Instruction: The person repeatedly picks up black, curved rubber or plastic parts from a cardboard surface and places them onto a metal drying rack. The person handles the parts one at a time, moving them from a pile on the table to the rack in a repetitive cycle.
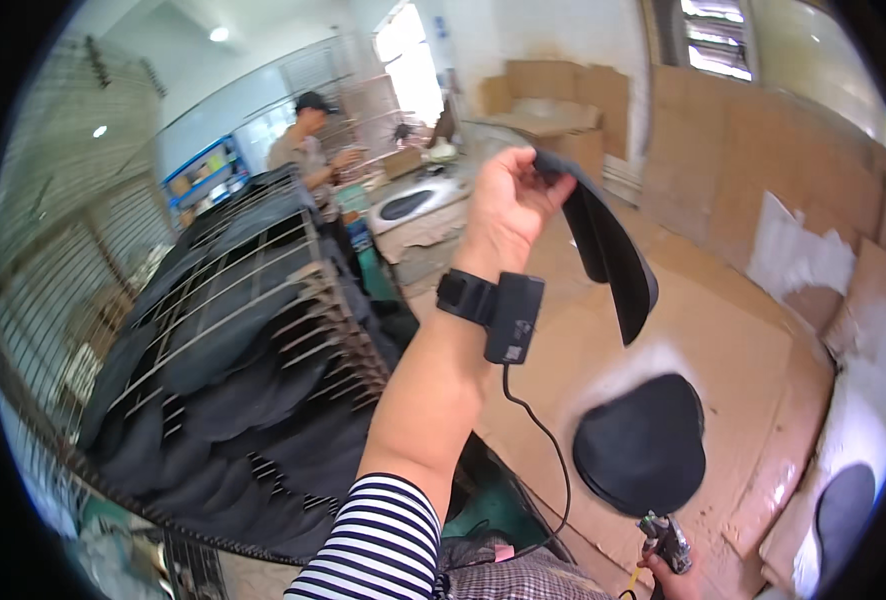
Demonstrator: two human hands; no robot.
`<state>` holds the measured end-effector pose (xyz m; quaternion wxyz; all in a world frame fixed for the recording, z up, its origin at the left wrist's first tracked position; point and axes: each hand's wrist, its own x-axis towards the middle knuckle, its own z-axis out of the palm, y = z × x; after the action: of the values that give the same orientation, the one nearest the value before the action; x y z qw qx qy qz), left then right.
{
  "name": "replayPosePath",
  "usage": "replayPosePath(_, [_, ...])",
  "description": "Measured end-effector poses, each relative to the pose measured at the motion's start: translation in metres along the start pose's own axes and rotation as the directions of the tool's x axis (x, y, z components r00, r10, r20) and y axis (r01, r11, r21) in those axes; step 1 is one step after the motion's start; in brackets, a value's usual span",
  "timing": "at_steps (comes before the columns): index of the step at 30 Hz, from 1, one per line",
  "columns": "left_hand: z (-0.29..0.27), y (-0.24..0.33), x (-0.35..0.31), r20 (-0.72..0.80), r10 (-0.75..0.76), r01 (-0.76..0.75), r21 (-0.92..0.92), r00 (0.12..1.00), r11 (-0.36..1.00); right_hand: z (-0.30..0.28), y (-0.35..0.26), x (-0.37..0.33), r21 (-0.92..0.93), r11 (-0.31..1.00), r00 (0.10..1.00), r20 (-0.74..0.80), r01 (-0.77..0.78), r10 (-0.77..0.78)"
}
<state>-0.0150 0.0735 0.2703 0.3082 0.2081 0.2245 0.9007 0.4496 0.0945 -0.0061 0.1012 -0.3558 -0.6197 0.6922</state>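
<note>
My left hand (511, 205) is raised and pinches the upper end of a black curved pad (615, 255), thin and flexible-looking, whose two lobes hang down to the right. A strap with a black box and a cable is on that wrist. My right hand (675, 578), low at the right, grips a metal spray gun (667, 543); its fingers are partly cut off by the picture's lower part. Just beyond the gun lies a stack of black rounded pads (640, 445) on the brown cardboard (523, 400), with a whitish patch at its far edge.
To my left stands a wire rack (263, 270) loaded with many black sheets (233, 400). Cardboard panels (733, 160) line the wall. A further black pad (845, 510) lies at the right edge. A co-worker (308, 150) in a cap stands beyond the rack, near another pad (405, 206).
</note>
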Motion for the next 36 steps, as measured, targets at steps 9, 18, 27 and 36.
replayPosePath(9, [-0.020, 0.272, -0.166, 0.000, 0.625, -0.606, 0.245, 0.781, 0.757, 0.050, -0.046, 0.053, -0.041, 0.987, 0.945, 0.297, 0.156, -0.137])
replayPosePath(18, [-0.100, 0.298, -0.326, -0.203, 0.891, -0.383, 0.848, 0.406, 0.368, 0.091, -0.055, 0.093, -0.066, 0.981, 0.833, 0.541, 0.181, -0.118])
replayPosePath(27, [-0.101, 0.283, -0.344, 0.528, 0.847, 0.497, 0.722, 0.052, -0.481, 0.086, -0.019, 0.100, 0.094, 0.962, 0.771, 0.582, 0.254, -0.261])
replayPosePath(36, [-0.059, 0.167, -0.239, 0.477, 0.361, 0.131, 0.449, 0.801, -0.884, 0.042, -0.007, 0.076, -0.032, 0.989, 0.885, 0.451, 0.147, -0.117])
